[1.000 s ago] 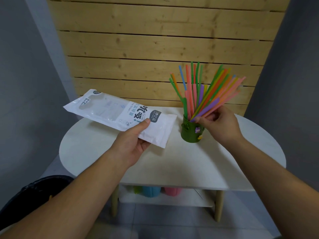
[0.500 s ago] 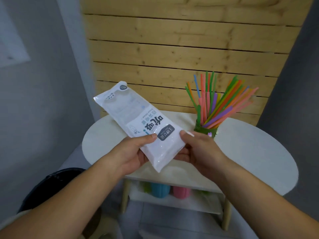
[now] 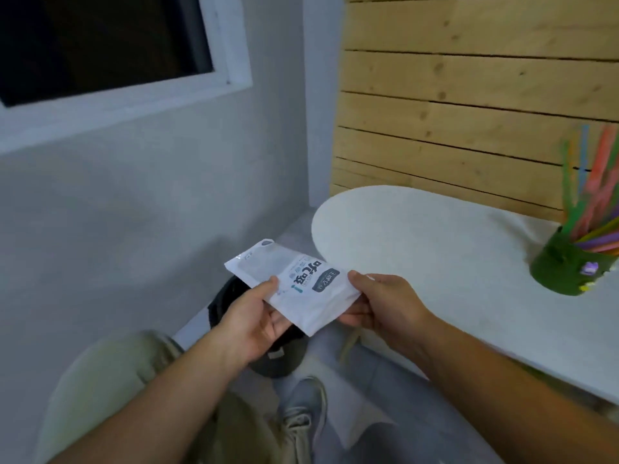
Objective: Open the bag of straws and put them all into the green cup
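I hold a flat white plastic straw bag (image 3: 294, 286) with dark print, with both hands. My left hand (image 3: 254, 316) pinches its left edge and my right hand (image 3: 382, 303) grips its right edge. The bag looks flat and hangs over a black bin, left of the table. The green cup (image 3: 566, 266) stands at the far right on the white table (image 3: 418, 236), with several coloured straws (image 3: 596, 195) fanned out of it. Neither hand is near the cup.
A black waste bin (image 3: 278, 356) sits on the floor under the bag, beside the table's left end. My leg and shoe (image 3: 304, 406) are below it. A wooden slat wall (image 3: 469, 78) backs the table; a grey wall with a window (image 3: 100, 45) is to the left.
The view has swung left and down. Both hands carried the bag away from above the table to over the black bin. A second ago my right hand was at the straws in the cup.
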### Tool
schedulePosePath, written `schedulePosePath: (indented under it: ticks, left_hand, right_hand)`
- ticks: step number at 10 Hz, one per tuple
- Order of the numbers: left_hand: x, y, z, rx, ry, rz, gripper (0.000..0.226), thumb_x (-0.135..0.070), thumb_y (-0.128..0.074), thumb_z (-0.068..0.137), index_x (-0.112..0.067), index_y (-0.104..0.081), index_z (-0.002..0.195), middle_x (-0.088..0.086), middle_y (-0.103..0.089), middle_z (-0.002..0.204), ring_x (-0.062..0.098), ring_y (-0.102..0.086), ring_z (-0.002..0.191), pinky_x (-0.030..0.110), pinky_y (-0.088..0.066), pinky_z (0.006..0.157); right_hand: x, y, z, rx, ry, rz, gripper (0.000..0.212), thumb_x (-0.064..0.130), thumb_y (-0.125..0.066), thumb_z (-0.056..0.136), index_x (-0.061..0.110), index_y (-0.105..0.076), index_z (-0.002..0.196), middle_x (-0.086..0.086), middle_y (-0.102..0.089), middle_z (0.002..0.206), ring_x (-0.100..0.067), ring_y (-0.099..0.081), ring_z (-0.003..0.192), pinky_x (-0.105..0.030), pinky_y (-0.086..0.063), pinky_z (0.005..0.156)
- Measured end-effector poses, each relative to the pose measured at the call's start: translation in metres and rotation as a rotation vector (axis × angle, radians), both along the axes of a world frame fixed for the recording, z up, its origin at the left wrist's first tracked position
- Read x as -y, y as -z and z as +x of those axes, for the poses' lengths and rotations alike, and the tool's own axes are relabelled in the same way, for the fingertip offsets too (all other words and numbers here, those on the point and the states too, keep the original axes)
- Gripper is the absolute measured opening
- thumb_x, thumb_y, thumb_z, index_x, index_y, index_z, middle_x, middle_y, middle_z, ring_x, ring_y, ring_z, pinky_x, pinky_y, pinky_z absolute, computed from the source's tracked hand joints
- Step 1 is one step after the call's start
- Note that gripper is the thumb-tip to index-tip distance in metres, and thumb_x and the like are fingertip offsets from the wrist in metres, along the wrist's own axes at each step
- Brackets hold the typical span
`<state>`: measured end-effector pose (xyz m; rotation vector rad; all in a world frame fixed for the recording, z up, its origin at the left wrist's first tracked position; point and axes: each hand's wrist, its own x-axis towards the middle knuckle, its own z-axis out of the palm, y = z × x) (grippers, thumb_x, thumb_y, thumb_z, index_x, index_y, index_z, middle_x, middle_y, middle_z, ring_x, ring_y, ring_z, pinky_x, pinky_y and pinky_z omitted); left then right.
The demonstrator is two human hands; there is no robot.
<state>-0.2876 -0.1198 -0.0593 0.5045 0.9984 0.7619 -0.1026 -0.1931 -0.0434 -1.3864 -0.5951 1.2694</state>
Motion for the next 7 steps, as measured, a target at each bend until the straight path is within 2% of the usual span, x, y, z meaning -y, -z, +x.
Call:
schedulePosePath:
  ticks: [1, 2, 3, 4, 5, 6, 7]
  left_hand:
    - [-0.003, 0.017, -0.027, -0.154, -0.046, -0.041, 0.031, -0.016, -0.054, 0.101, -0.007, -0.057, 0.131, 0.011, -0.079, 0.084, 0.024, -0.077, 0.070, 0.036, -0.061, 0.050]
    - [-0.006, 0.028, -0.042, -0.236, -0.016, -0.093, 0.033, -0.016, -0.055, 0.100, -0.003, -0.052, 0.131, 0.016, -0.072, 0.099, 0.029, -0.073, 0.081, 0.041, -0.061, 0.056]
    - [-0.008, 0.033, -0.048, -0.307, 0.034, -0.135, 0.030, -0.019, -0.060, 0.098, -0.004, -0.047, 0.120, 0.019, -0.063, 0.105, 0.031, -0.066, 0.094, 0.047, -0.054, 0.063]
    - [-0.014, 0.041, -0.049, -0.429, 0.031, -0.118, 0.030, -0.023, -0.066, 0.095, -0.010, -0.051, 0.117, 0.014, -0.060, 0.107, 0.028, -0.060, 0.103, 0.049, -0.054, 0.081]
    - [-0.020, 0.046, -0.045, -0.488, 0.011, -0.038, 0.032, -0.023, -0.069, 0.092, -0.010, -0.056, 0.119, 0.010, -0.059, 0.106, 0.027, -0.060, 0.102, 0.042, -0.054, 0.087]
    - [-0.026, 0.053, -0.039, -0.567, 0.011, 0.107, 0.021, -0.026, -0.073, 0.089, -0.009, -0.066, 0.098, 0.006, -0.063, 0.090, 0.020, -0.060, 0.079, 0.029, -0.048, 0.066]
    - [-0.028, 0.054, -0.030, -0.704, 0.035, 0.289, 0.025, -0.033, -0.073, 0.086, -0.013, -0.057, 0.084, 0.008, -0.066, 0.097, 0.021, -0.061, 0.084, 0.029, -0.045, 0.068]
  right_hand:
    - [-0.013, 0.022, -0.024, 0.032, -0.031, -0.083, 0.034, 0.027, -0.058, 0.098, -0.006, -0.068, 0.103, -0.020, -0.073, 0.081, -0.023, -0.070, 0.060, -0.028, -0.056, 0.051]
    - [-0.028, 0.044, -0.037, 0.044, -0.006, -0.171, 0.039, 0.033, -0.062, 0.096, -0.005, -0.067, 0.106, -0.022, -0.073, 0.084, -0.025, -0.069, 0.059, -0.029, -0.055, 0.050]
    - [-0.044, 0.055, -0.040, 0.065, 0.029, -0.231, 0.039, 0.034, -0.062, 0.096, -0.004, -0.067, 0.104, -0.022, -0.075, 0.086, -0.026, -0.070, 0.059, -0.031, -0.057, 0.051]
    - [-0.057, 0.063, -0.043, 0.095, 0.037, -0.281, 0.041, 0.036, -0.062, 0.095, -0.004, -0.067, 0.103, -0.021, -0.075, 0.085, -0.029, -0.071, 0.063, -0.034, -0.059, 0.052]
    - [-0.065, 0.069, -0.044, 0.090, 0.012, -0.310, 0.044, 0.039, -0.061, 0.096, -0.004, -0.067, 0.102, -0.020, -0.072, 0.085, -0.029, -0.069, 0.067, -0.034, -0.058, 0.052]
    - [-0.064, 0.070, -0.044, 0.085, -0.020, -0.317, 0.044, 0.043, -0.061, 0.094, -0.001, -0.062, 0.093, -0.023, -0.070, 0.091, -0.033, -0.068, 0.074, -0.039, -0.058, 0.060]
    - [-0.054, 0.071, -0.042, 0.138, -0.040, -0.333, 0.038, 0.039, -0.064, 0.093, 0.001, -0.058, 0.088, -0.024, -0.067, 0.093, -0.036, -0.069, 0.078, -0.045, -0.060, 0.072]
